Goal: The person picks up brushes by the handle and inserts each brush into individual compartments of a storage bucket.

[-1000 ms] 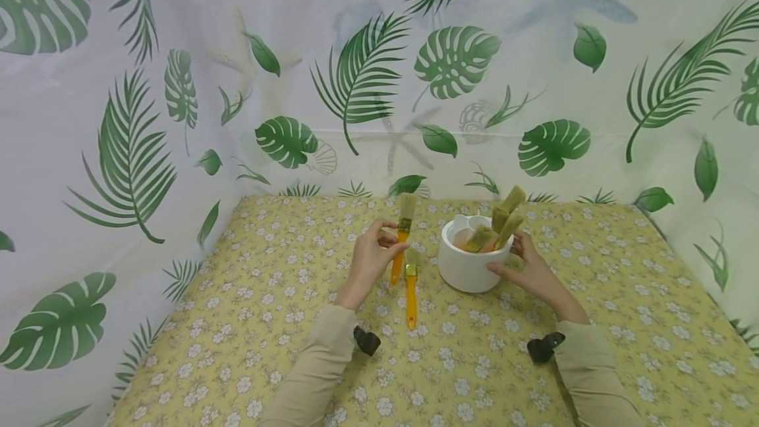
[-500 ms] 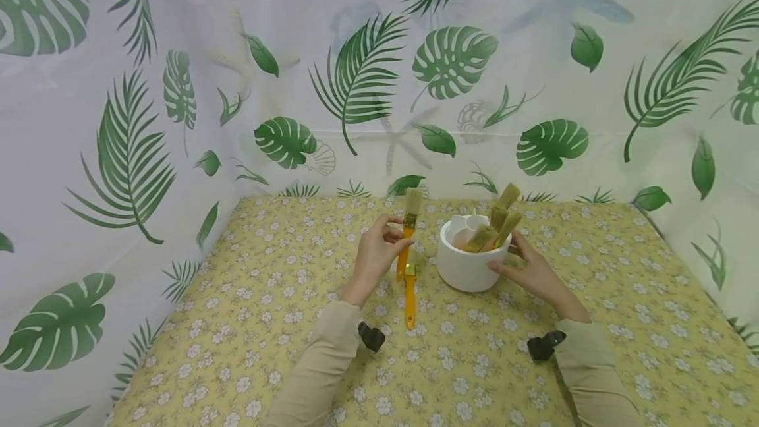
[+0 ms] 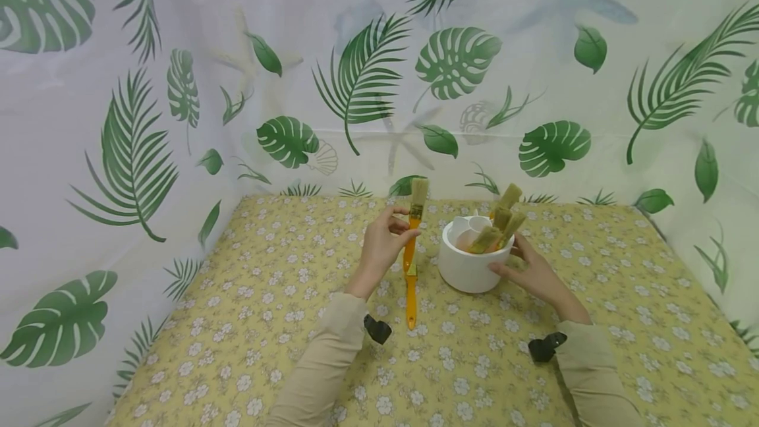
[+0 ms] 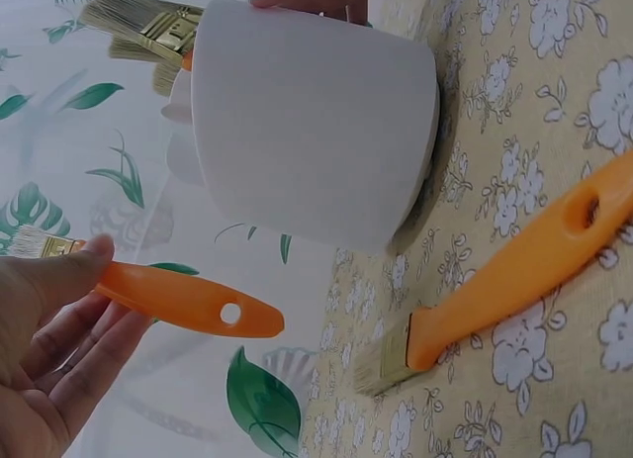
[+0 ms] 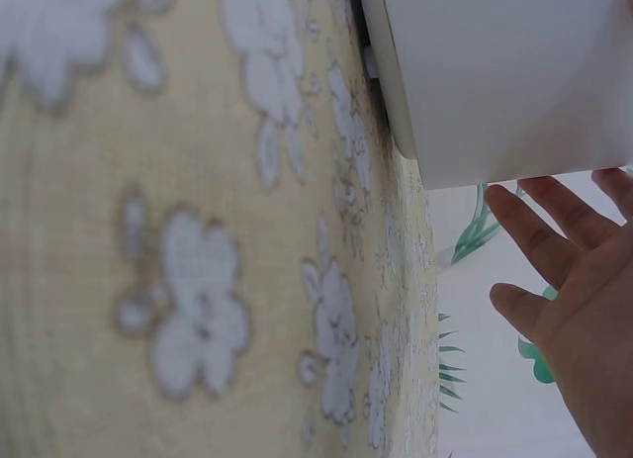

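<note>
My left hand [image 3: 379, 249] pinches an upright paintbrush [image 3: 418, 198] by its orange handle, bristles up. In the left wrist view, the handle's holed end [image 4: 247, 315] points away from the hand. Below it, a second orange-handled paintbrush [image 3: 411, 302] lies on the cloth, bristles pointing away from me. To the right stands a round white container [image 3: 465, 272] with several paintbrushes [image 3: 504, 219] sticking out of it, bristles up. My right hand [image 3: 536, 279] holds the container's right side, thumb in front and fingers towards the back; in the right wrist view fingertips [image 5: 509, 196] meet its wall.
White cup-like pieces [image 3: 474, 224] show inside the container's rim. A yellow floral cloth [image 3: 284, 321] covers the table. Leaf-printed white sheeting [image 3: 379, 170] rises behind and at both sides. Black wrist cameras [image 3: 377, 329] sit at both cuffs.
My left hand has moved right and slightly away from me with the brush, closer to the container. The right hand and the brush on the cloth have stayed in place.
</note>
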A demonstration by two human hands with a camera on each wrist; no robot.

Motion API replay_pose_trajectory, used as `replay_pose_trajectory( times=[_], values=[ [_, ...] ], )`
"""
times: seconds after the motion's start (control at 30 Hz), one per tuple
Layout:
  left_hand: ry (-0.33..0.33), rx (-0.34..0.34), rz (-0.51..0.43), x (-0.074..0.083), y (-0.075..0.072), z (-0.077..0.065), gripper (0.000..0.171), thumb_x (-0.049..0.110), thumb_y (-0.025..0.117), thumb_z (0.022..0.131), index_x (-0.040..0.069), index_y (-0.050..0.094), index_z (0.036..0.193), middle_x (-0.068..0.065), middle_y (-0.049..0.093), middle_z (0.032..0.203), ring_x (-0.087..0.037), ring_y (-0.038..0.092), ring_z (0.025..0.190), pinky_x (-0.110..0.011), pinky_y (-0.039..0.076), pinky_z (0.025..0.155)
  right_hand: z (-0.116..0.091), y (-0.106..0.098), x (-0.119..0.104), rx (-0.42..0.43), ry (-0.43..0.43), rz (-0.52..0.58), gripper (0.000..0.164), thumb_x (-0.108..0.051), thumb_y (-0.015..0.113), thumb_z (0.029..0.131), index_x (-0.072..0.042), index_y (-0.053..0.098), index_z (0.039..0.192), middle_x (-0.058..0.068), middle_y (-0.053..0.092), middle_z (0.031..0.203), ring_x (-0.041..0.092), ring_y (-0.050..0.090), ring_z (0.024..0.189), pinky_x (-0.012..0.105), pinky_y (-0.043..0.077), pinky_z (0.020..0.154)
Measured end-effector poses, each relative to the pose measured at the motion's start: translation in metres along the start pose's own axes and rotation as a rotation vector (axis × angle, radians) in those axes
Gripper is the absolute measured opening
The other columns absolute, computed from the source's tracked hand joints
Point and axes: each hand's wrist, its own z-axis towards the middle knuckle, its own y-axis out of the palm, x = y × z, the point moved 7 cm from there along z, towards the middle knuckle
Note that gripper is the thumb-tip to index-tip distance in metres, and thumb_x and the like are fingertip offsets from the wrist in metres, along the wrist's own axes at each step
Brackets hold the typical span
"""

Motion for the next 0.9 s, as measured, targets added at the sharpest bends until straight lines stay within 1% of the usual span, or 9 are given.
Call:
replay_pose_trajectory(
  times=[0.33, 0.47, 0.67, 0.9],
  values=[
    [0.042, 0.030, -0.021, 0.009, 0.001, 0.005, 0.036, 0.023, 0.073, 0.079, 0.015, 0.058, 0.111, -0.003, 0.069, 0.085, -0.013, 0.065, 0.076, -0.022, 0.054, 0.065, -0.002, -0.003, 0.001, 0.013, -0.022, 0.027, 0.090, -0.040, 0.065, 0.086, -0.025, 0.004, 0.150, 0.021, 0.025, 0.148, 0.044, 0.031, 0.131, 0.066, 0.038, 0.091],
    [0.049, 0.040, -0.042, 0.012, 0.001, 0.007, 0.036, 0.021, 0.074, 0.079, 0.016, 0.059, 0.111, -0.002, 0.069, 0.085, -0.012, 0.065, 0.076, -0.021, 0.054, 0.065, -0.001, -0.005, 0.002, 0.011, -0.023, 0.032, 0.089, -0.039, 0.065, 0.086, -0.025, 0.005, 0.150, 0.019, 0.024, 0.149, 0.044, 0.030, 0.132, 0.067, 0.037, 0.091],
    [0.088, 0.063, -0.053, 0.018, 0.000, 0.009, 0.036, 0.020, 0.074, 0.079, 0.016, 0.059, 0.111, -0.003, 0.070, 0.084, -0.013, 0.066, 0.076, -0.022, 0.054, 0.064, 0.002, -0.007, 0.009, 0.003, 0.004, 0.034, 0.090, -0.038, 0.066, 0.086, -0.022, 0.005, 0.150, 0.020, 0.022, 0.150, 0.044, 0.028, 0.132, 0.068, 0.035, 0.092],
    [0.097, 0.071, -0.046, 0.022, 0.001, 0.011, 0.036, 0.022, 0.074, 0.079, 0.015, 0.059, 0.111, -0.004, 0.070, 0.086, -0.013, 0.066, 0.077, -0.021, 0.054, 0.065, 0.000, -0.007, 0.009, -0.007, 0.024, 0.037, 0.091, -0.044, 0.064, 0.085, -0.022, 0.005, 0.150, 0.018, 0.022, 0.150, 0.042, 0.028, 0.133, 0.068, 0.034, 0.093]
  ],
)
